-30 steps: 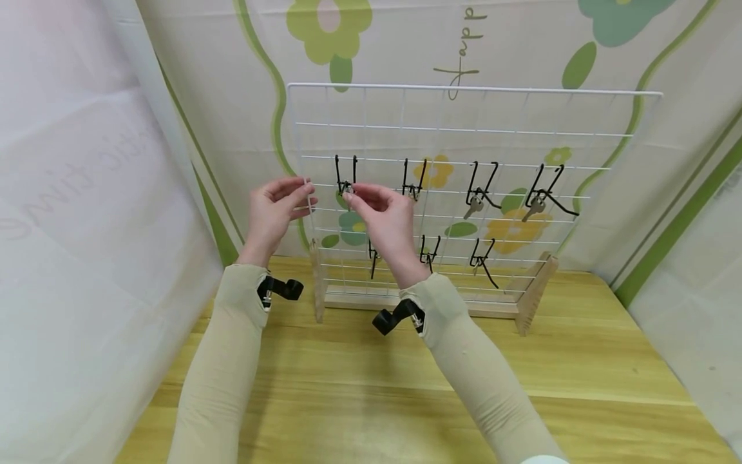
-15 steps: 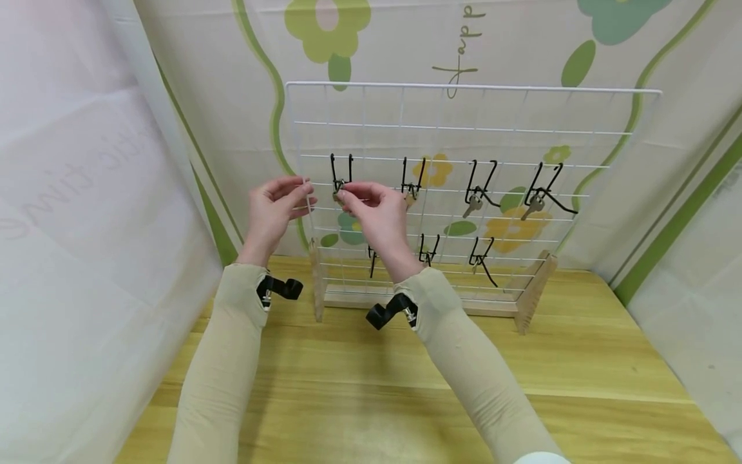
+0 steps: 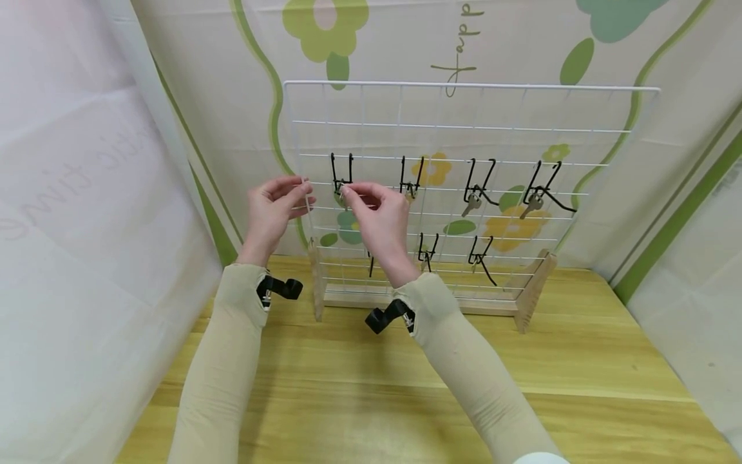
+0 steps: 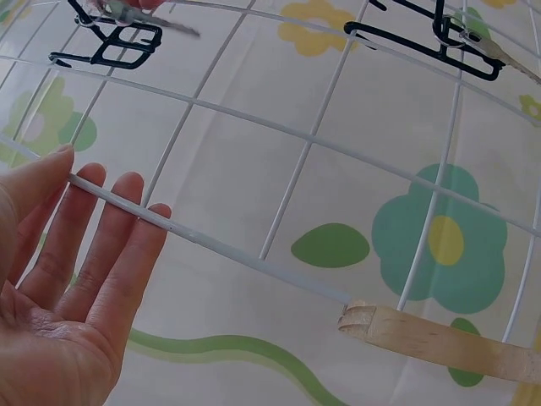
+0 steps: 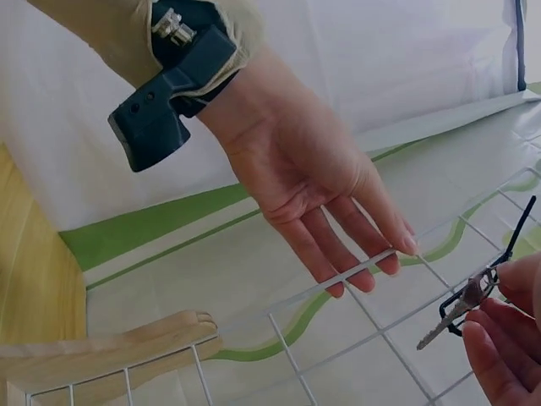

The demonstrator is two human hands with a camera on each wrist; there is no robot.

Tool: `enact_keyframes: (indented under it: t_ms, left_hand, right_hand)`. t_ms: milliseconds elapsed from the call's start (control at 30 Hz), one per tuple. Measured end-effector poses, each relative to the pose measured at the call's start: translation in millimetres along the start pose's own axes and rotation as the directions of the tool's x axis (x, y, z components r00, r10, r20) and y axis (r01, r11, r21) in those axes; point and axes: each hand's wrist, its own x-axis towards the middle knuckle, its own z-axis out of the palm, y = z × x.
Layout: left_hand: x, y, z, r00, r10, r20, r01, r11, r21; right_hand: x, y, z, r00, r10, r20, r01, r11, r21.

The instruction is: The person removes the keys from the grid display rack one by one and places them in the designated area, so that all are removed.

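With my right hand I am pinching a small metal key near its top end, between thumb and finger. The key is at the black hook on the far left of the upper row, with its long thin end poking out past my fingers. My left hand has hold of the side wire of the white rack, thumb on one side and fingers on the other. That looks to me like a good way to stop the rack from wobbling.

The step in hand, I think, is working this key at the hook. The two overlap in the right wrist view, so I cannot tell if the key is looped on or free. The next move seems to call for a soft pinch, a small, slow slide, and a quiet left hand. If I tug hard, the key could snag and shake the rack.

Farther right in the same row, another key hangs on the third hook. The rack stands on wooden feet on the desk.
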Motion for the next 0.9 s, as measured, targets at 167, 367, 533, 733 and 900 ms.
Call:
enact_keyframes:
  t_ms: [167, 367, 533, 733, 900]
  left_hand:
    - [-0.4, -0.9, 0.5, 1.000, 0.007, -0.005, -0.007, 1.000, 0.003]
    - [-0.3, -1.4, 1.2, 1.000, 0.014, -0.011, -0.014, 1.000, 0.016]
    - [-0.3, -1.3, 0.5, 1.000, 0.016, -0.015, -0.015, 1.000, 0.027]
    - [-0.2, -1.4, 0.2, 1.000, 0.018, -0.012, -0.018, 1.000, 0.018]
    - [-0.1, -1.4, -0.2, 1.000, 0.020, -0.003, -0.020, 1.000, 0.017]
  right_hand:
    - [-5.9, -3.1, -4.6, 1.000, -0.018, 0.024, 0.018, 0.999, 0.037]
    - [-12.1, -7.8, -9.5, 0.999, -0.030, 0.028, 0.028, 0.997, 0.070]
    - [-15.6, -13.4, -12.6, 0.999, -0.046, 0.023, 0.045, 0.996, 0.073]
    - [-18.7, -21.1, -18.8, 0.998, -0.057, 0.041, 0.052, 0.993, 0.109]
    - [-21.5, -25.7, -26.8, 0.997, -0.057, 0.060, 0.047, 0.987, 0.155]
